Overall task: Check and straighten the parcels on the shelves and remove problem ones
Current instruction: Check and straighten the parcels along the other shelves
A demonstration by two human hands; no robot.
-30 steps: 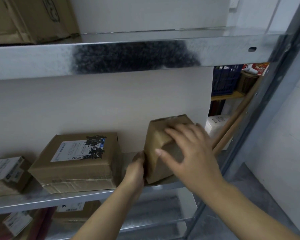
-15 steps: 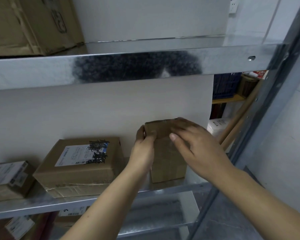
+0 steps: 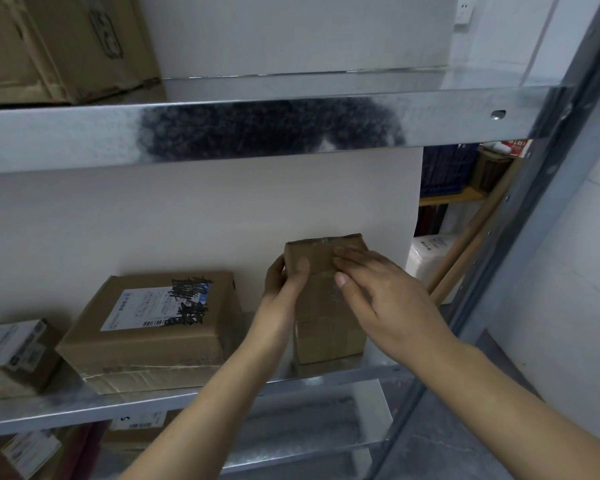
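Item under check: the small parcel (image 3: 326, 306), plain brown and taped, right of centre in the frame. It stood on end on the middle shelf (image 3: 153, 400), with its base close to the front lip and its long axis vertical. No label showed on the face towards me.

Left hand (image 3: 284, 282): clamped on the parcel's upper left corner, with the thumb on the front face and the fingers round the left side.

Right hand (image 3: 378, 292): laid against the upper right of the parcel. The fingers were nearly straight across the top front edge and the thumb lay on the front face. As far as I could tell it was pressing rather than wrapping.

Governing relation: both hands sat at the top end, and the base lay directly below them on the shelf. In my judgement any squaring-up would therefore pivot about the base, with the left hand doing the holding and the right hand steering.

Neighbours: the large labelled parcel (image 3: 153, 323) lay flat to the left, its label partly blacked out. My left forearm hid the gap between it and the small parcel, so I could not tell whether they touched. A smaller labelled parcel (image 3: 11, 355) sat at the left edge of the frame, and a worn carton (image 3: 59, 46) on the upper shelf (image 3: 84, 133).

Finding: straightening was in hand, and no defect was visible on the faces shown.
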